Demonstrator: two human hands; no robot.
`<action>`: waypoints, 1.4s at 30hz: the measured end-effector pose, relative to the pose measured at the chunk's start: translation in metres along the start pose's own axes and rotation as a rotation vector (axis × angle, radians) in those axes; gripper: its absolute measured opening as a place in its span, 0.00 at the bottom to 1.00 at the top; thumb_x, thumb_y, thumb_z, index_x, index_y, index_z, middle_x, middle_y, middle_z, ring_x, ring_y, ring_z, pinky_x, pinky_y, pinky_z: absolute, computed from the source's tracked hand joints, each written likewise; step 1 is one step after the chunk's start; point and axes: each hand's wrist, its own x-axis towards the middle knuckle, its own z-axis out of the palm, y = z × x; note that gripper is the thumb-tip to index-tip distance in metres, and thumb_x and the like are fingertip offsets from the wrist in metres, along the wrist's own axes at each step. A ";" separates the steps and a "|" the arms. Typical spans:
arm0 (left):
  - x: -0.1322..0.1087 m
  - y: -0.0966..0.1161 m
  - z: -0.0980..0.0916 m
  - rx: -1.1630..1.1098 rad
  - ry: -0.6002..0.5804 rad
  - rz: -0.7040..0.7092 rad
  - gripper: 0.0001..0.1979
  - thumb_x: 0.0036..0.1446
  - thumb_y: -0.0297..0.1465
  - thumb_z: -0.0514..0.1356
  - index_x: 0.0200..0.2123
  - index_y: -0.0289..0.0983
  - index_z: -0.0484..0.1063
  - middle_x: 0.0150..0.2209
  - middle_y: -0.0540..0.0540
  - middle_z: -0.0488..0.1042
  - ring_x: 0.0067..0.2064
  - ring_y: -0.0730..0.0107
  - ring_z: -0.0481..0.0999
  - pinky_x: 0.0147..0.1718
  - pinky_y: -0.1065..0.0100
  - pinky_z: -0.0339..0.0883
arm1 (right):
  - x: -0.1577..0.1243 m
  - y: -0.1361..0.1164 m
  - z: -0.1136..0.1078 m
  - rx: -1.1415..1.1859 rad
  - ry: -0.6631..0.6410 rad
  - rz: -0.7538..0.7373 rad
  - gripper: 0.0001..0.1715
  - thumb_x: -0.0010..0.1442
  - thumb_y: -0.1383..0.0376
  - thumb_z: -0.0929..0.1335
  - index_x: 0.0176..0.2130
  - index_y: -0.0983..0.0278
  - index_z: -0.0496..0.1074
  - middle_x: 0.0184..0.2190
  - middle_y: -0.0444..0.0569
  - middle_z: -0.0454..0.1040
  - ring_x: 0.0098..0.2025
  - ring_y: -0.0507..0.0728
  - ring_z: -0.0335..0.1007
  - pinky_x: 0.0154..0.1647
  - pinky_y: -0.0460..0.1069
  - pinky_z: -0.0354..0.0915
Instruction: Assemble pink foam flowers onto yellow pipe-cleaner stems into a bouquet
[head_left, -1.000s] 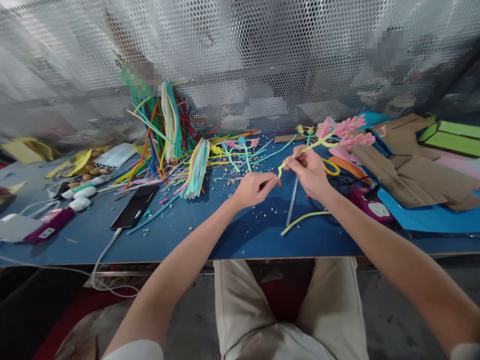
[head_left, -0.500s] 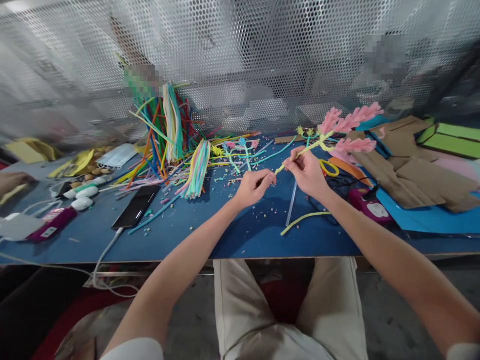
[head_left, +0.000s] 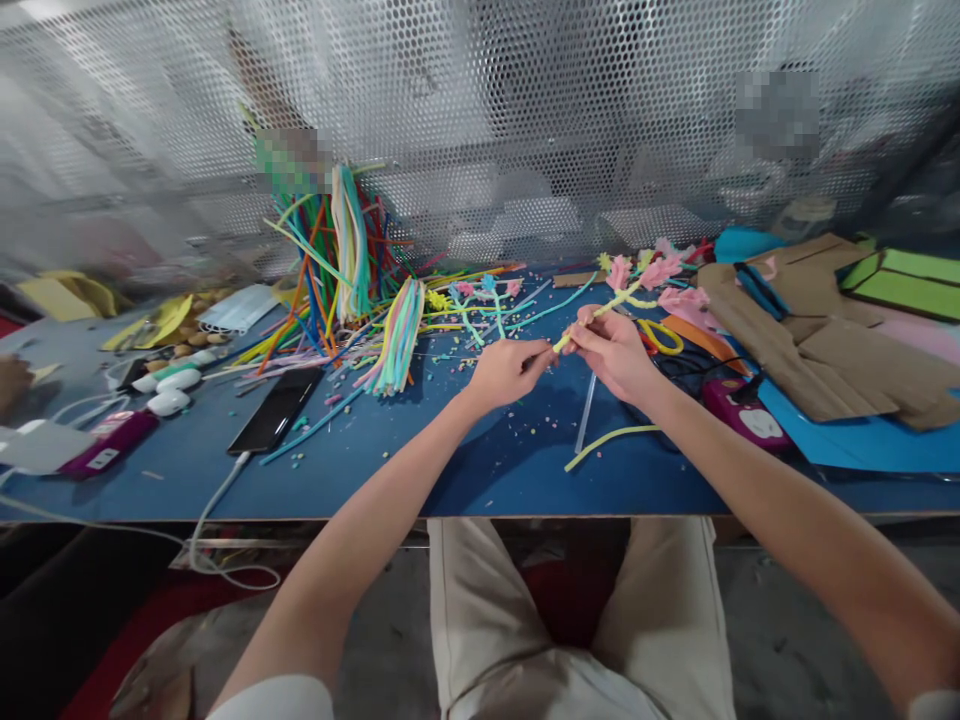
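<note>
While our left hand and right hand both pinch the pipe-cleaner flower, we see its pink blossoms dipped lower than before, over the littered blue table fronting a perforated metal screen.

The person wears a white top with short sleeves and light beige trousers, while both arms, the left hand and the right hand are bare.

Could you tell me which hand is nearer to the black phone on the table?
Left. The left hand sits to the right of the black phone, apart from it; the right hand is farther right, beyond the left.
</note>
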 end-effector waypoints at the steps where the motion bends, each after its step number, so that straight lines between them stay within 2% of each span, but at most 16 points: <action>1: 0.000 0.000 -0.001 0.010 0.009 -0.013 0.18 0.71 0.38 0.53 0.38 0.39 0.81 0.28 0.49 0.80 0.29 0.70 0.78 0.29 0.70 0.60 | 0.001 0.000 -0.002 -0.031 0.000 -0.008 0.25 0.50 0.55 0.80 0.36 0.59 0.64 0.29 0.38 0.73 0.30 0.51 0.72 0.37 0.50 0.70; 4: 0.001 0.000 -0.003 -0.071 0.051 -0.003 0.16 0.69 0.33 0.53 0.48 0.40 0.81 0.42 0.47 0.85 0.41 0.66 0.83 0.39 0.68 0.70 | 0.006 -0.002 -0.011 -0.207 0.044 -0.107 0.24 0.53 0.53 0.78 0.37 0.59 0.64 0.30 0.39 0.73 0.31 0.51 0.72 0.40 0.51 0.70; 7: 0.002 0.001 -0.004 -0.162 0.132 0.028 0.17 0.69 0.34 0.54 0.54 0.39 0.80 0.49 0.45 0.84 0.50 0.63 0.82 0.50 0.64 0.72 | 0.010 -0.005 -0.018 -0.379 0.088 -0.180 0.23 0.55 0.51 0.77 0.38 0.58 0.65 0.30 0.40 0.73 0.31 0.52 0.73 0.39 0.51 0.70; 9: 0.002 0.003 -0.004 -0.152 0.151 0.013 0.16 0.69 0.39 0.57 0.50 0.40 0.82 0.46 0.45 0.84 0.47 0.62 0.83 0.49 0.63 0.72 | 0.010 -0.006 -0.020 -0.431 0.077 -0.175 0.22 0.56 0.51 0.76 0.39 0.58 0.65 0.29 0.40 0.72 0.32 0.53 0.73 0.39 0.51 0.70; 11: 0.002 0.005 -0.003 -0.131 0.142 -0.022 0.16 0.67 0.43 0.60 0.45 0.41 0.84 0.41 0.46 0.85 0.41 0.64 0.82 0.43 0.64 0.72 | 0.009 -0.007 -0.018 -0.444 0.045 -0.161 0.20 0.57 0.52 0.76 0.40 0.58 0.66 0.29 0.40 0.72 0.32 0.53 0.73 0.39 0.51 0.70; 15: 0.002 0.010 -0.001 -0.181 0.135 -0.059 0.16 0.66 0.44 0.61 0.36 0.40 0.84 0.33 0.48 0.84 0.33 0.69 0.77 0.34 0.68 0.67 | 0.005 -0.012 -0.010 -0.421 0.013 -0.151 0.21 0.56 0.54 0.77 0.43 0.59 0.69 0.31 0.41 0.76 0.34 0.54 0.76 0.39 0.51 0.72; 19: 0.002 0.016 -0.002 -0.249 0.131 -0.058 0.16 0.66 0.43 0.61 0.35 0.38 0.82 0.31 0.49 0.82 0.28 0.73 0.72 0.31 0.69 0.63 | 0.001 -0.021 -0.003 -0.412 0.046 -0.135 0.28 0.52 0.52 0.79 0.46 0.59 0.70 0.31 0.43 0.80 0.34 0.56 0.79 0.40 0.53 0.74; 24: 0.001 0.019 -0.001 -0.268 0.187 -0.081 0.15 0.66 0.43 0.61 0.37 0.38 0.81 0.31 0.50 0.81 0.27 0.75 0.69 0.30 0.70 0.63 | -0.002 -0.026 0.001 -0.385 0.047 -0.173 0.25 0.54 0.49 0.78 0.44 0.59 0.72 0.31 0.44 0.81 0.33 0.56 0.79 0.42 0.54 0.77; 27: 0.000 0.019 0.001 -0.211 0.278 -0.052 0.15 0.65 0.44 0.62 0.37 0.38 0.81 0.31 0.49 0.81 0.28 0.73 0.72 0.32 0.69 0.65 | -0.002 -0.024 0.003 -0.324 0.051 -0.176 0.22 0.56 0.48 0.77 0.43 0.58 0.74 0.33 0.45 0.81 0.34 0.55 0.78 0.45 0.55 0.78; 29: 0.000 0.019 0.002 -0.163 0.329 -0.008 0.15 0.65 0.44 0.62 0.37 0.39 0.80 0.34 0.47 0.82 0.32 0.70 0.76 0.38 0.66 0.68 | -0.003 -0.023 0.003 -0.285 0.059 -0.170 0.21 0.56 0.48 0.77 0.42 0.58 0.75 0.33 0.45 0.81 0.34 0.56 0.78 0.45 0.55 0.78; 34: 0.002 0.016 0.003 -0.037 0.343 0.038 0.14 0.68 0.42 0.60 0.43 0.39 0.79 0.40 0.45 0.83 0.40 0.65 0.79 0.49 0.60 0.68 | -0.003 -0.019 0.006 -0.282 0.089 -0.180 0.19 0.56 0.49 0.77 0.40 0.58 0.77 0.33 0.46 0.80 0.33 0.55 0.76 0.44 0.54 0.77; 38: 0.001 0.015 0.003 0.040 0.371 0.064 0.13 0.71 0.39 0.56 0.41 0.38 0.77 0.41 0.45 0.82 0.42 0.64 0.78 0.47 0.62 0.66 | -0.004 -0.017 0.007 -0.274 0.112 -0.208 0.19 0.61 0.46 0.73 0.39 0.59 0.78 0.35 0.48 0.80 0.33 0.55 0.75 0.41 0.53 0.75; 42: 0.001 0.014 0.005 0.105 0.395 0.042 0.14 0.72 0.38 0.55 0.41 0.38 0.77 0.41 0.44 0.82 0.43 0.63 0.77 0.45 0.63 0.65 | -0.001 -0.013 0.002 -0.310 0.173 -0.250 0.20 0.62 0.45 0.72 0.37 0.58 0.80 0.34 0.48 0.80 0.34 0.56 0.75 0.39 0.53 0.74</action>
